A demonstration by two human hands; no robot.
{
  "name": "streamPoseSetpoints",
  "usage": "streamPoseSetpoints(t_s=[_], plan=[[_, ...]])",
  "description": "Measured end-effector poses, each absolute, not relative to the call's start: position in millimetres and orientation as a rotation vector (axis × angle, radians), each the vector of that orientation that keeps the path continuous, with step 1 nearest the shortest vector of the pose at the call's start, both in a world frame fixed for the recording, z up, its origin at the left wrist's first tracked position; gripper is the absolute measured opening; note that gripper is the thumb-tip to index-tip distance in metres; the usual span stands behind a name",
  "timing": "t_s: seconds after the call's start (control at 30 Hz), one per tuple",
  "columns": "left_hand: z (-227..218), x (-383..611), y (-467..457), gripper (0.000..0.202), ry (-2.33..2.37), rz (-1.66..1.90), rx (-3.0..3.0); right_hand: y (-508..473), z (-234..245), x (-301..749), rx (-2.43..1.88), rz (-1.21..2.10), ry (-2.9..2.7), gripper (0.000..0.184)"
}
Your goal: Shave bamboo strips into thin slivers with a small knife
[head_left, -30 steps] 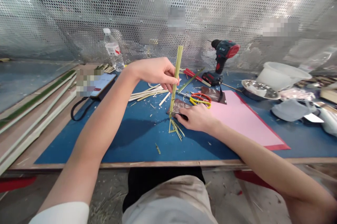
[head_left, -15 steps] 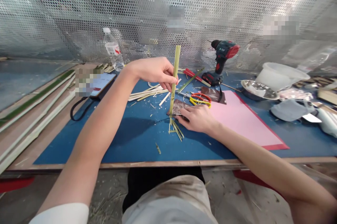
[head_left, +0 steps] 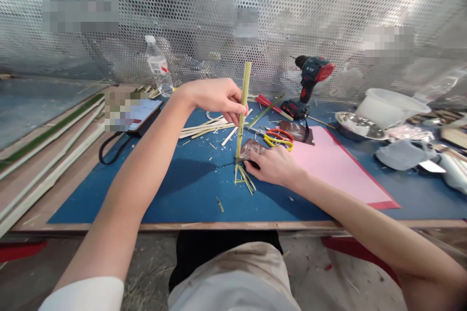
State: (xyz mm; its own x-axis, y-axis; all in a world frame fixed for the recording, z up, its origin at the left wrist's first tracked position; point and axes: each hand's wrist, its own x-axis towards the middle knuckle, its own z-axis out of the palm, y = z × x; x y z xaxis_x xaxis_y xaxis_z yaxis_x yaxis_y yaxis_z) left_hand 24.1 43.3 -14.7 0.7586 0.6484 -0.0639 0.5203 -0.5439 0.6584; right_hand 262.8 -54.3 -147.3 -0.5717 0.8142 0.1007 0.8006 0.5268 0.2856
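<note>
My left hand (head_left: 228,99) is closed in a pinch on a bamboo strip (head_left: 244,84), which stands nearly upright with a slight tilt. The strip's lower end is near the blue mat (head_left: 193,174). My right hand (head_left: 273,162) is wrapped round the dark handle of a knife (head_left: 239,159); most of the handle is hidden by the fingers. Its thin blade crosses the strip low down. Thin split slivers (head_left: 246,179) fan out on the mat below the blade. A brown plastic-wrapped piece (head_left: 252,147) lies just behind my right fingers.
Beyond my right hand are orange-and-yellow-handled scissors (head_left: 279,138), a cordless drill (head_left: 310,77) and a pink sheet (head_left: 332,165). Pale strips (head_left: 204,128) lie behind my left wrist. A water bottle (head_left: 158,70), a phone (head_left: 144,111) and long bamboo lengths (head_left: 54,170) are left; a metal bowl (head_left: 359,126) is right.
Both hands keep nearly the same place and grip. The bamboo strip and blade have barely shifted; the whole view has moved slightly.
</note>
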Motion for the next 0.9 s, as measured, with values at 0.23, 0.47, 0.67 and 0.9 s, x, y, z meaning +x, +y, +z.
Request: streamPoseSetpoints(t_s=[0.23, 0.47, 0.67, 0.9], plan=[[-18, 23, 45, 0.034, 0.877, 0.256, 2.284, -49, -152, 274, 1.230, 0.474, 2.830, 0.052], [-17, 28, 36, 0.033, 0.876, 0.237, 2.175, -47, -149, 286, 1.244, 0.573, 3.119, 0.050], [-27, 38, 29, 0.028, 0.858, 0.329, 2.188, -43, -154, 289, 1.237, 0.437, 3.020, 0.054], [-70, 36, -4, 0.030, 0.897, 0.377, 2.258, -46, -154, 286, 1.351, 0.321, 2.947, 0.057]])
